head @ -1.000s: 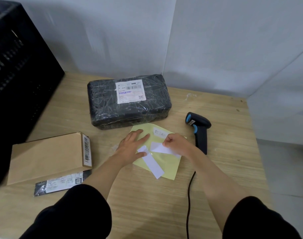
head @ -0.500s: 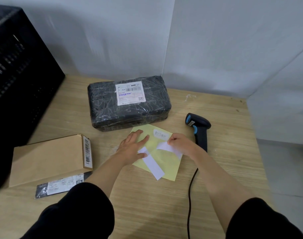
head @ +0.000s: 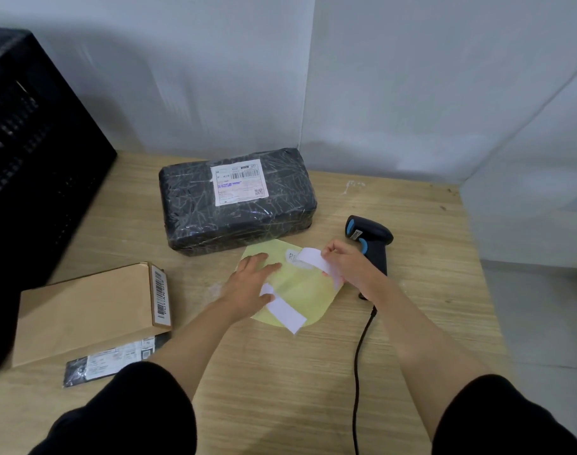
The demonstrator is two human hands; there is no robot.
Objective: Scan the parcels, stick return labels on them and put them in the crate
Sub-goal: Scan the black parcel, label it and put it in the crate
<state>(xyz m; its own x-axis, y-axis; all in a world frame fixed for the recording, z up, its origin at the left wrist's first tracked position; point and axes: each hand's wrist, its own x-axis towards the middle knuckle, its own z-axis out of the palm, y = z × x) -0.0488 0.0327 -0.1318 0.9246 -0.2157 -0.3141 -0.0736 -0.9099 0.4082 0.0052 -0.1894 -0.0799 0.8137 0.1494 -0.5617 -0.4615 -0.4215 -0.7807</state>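
Left hand [head: 251,284]: flat, I pin the backing sheet [head: 300,290].
Right hand [head: 346,264]: I pinch the return label [head: 316,260] by its edge.
Method: I peel low, slowly, avoiding curl.

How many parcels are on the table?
3: a big black parcel at the back, a brown box on the left, and a flat parcel at the box's near edge. More may be hidden in the crate.
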